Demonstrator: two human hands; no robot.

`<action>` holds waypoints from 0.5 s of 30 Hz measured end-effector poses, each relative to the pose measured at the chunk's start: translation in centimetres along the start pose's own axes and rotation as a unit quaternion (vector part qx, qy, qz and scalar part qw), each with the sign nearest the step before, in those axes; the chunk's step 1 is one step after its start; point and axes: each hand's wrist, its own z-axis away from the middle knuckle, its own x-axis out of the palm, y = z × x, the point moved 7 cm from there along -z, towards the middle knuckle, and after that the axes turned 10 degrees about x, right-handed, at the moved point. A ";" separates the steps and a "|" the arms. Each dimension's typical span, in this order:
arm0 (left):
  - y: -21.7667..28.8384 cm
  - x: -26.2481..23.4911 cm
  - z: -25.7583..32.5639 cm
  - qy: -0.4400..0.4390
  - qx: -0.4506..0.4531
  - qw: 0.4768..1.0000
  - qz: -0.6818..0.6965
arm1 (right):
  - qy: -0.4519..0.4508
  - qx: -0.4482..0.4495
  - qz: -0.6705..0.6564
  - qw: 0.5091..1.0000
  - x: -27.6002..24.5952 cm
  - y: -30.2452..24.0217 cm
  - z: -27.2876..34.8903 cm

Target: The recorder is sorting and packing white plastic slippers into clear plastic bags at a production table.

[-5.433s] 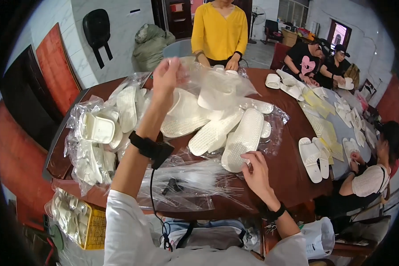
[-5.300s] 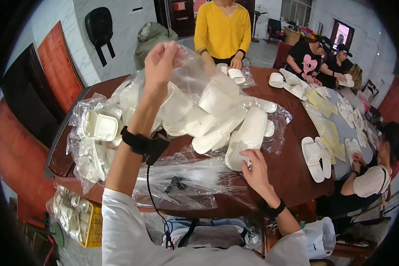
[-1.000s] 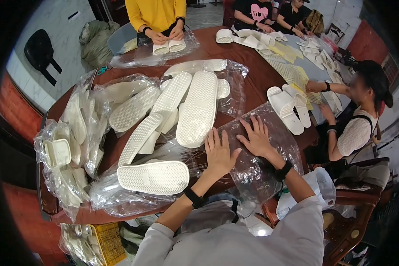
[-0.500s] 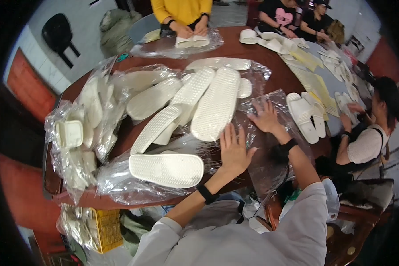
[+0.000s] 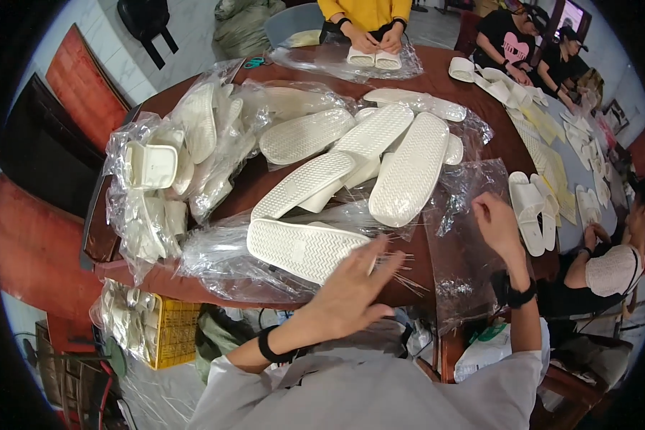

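My left hand [image 5: 347, 290], fingers spread, is over the right end of the nearest white slipper [image 5: 301, 251], which lies sole up. Whether it touches the slipper I cannot tell. My right hand [image 5: 498, 226] has its fingers curled above the right edge of a flat clear plastic bag [image 5: 455, 269]; what they hold, if anything, is hidden. Another white slipper [image 5: 412, 168] lies sole up beyond my hands, on a loose heap of slippers. Thin ties [image 5: 407, 276] stick out right of the nearest slipper. To the right stands a pair of white slippers [image 5: 530, 211].
Bagged slippers [image 5: 150, 165] crowd the left of the brown table [image 5: 226, 208]. A yellow crate [image 5: 175, 330] stands below its edge. Across the table, a person in yellow [image 5: 365, 14] handles slippers. Other people sit at right by a grey table [image 5: 567, 233]. Blue-green scissors [image 5: 254, 63] lie far left.
My left hand has moved left and nearer, over the closest slipper. My right hand has come off the plastic bag's surface, its fingers going from flat to curled. The view has turned left.
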 end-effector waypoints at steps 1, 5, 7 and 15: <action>-0.5 -0.2 0.9 0.001 0.001 1.000 -0.001 | 0.001 0.000 0.000 1.000 -0.1 -1.4 0.8; -5.3 -0.4 3.8 0.020 -0.110 0.985 -0.132 | -0.072 -0.122 -0.156 0.977 1.3 -8.9 2.7; -6.9 -0.4 4.8 0.048 -0.118 0.976 -0.178 | -0.098 -0.168 -0.160 0.968 3.1 -12.1 2.0; -8.4 -1.0 5.2 0.047 -0.102 0.969 -0.218 | -0.026 -0.281 -0.121 0.952 10.8 -18.4 -4.2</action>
